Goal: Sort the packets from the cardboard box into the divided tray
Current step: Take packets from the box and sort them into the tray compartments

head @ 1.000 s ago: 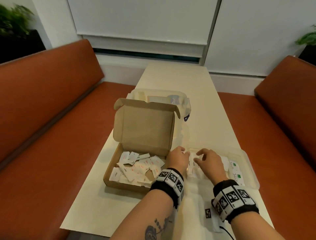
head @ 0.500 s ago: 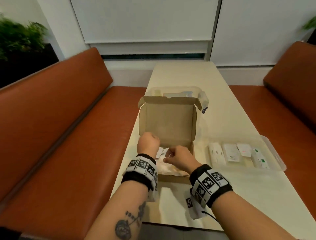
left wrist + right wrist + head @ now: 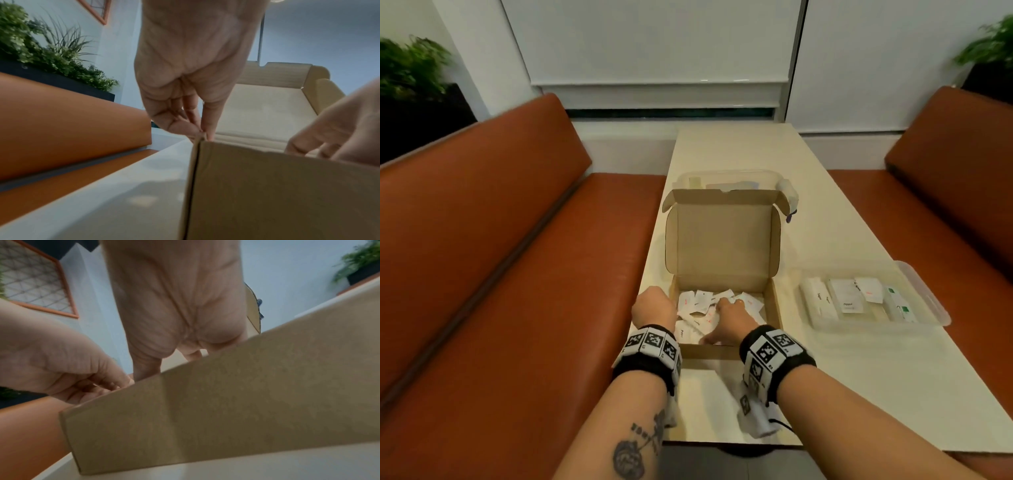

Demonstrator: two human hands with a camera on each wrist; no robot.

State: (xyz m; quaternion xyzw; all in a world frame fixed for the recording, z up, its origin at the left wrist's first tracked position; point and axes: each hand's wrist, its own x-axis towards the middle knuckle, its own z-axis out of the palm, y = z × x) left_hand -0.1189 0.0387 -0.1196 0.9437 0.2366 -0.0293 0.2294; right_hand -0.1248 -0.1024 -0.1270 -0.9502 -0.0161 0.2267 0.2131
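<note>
Cardboard box (image 3: 722, 246): brown, lid raised upright, set near the left edge of the table (image 3: 859, 377), toward its near end.

Packets (image 3: 693, 303): small white sachets, heaped loosely on the box floor; printing too small to be read.

Left hand (image 3: 654, 308): placed at the box's near-left corner. In the left wrist view the corner of the wall is seen pinched between thumb and fingertips (image 3: 208, 133), one inside, the others outside.

Right hand (image 3: 729, 318): lowered into the box over the packets, fingers bent downward among them. Whether a packet is gripped cannot be told; the fingertips are hidden behind the box wall in the right wrist view.

Divided tray (image 3: 935, 308): clear plastic, set at the right edge of the table, just beside the box. White packets are laid in its compartments; two at the right end bear green marks.

Clear plastic container (image 3: 726, 178): stood behind the box lid, contents unclear.

Orange bench seats (image 3: 517, 274): one along each long side of the table.
</note>
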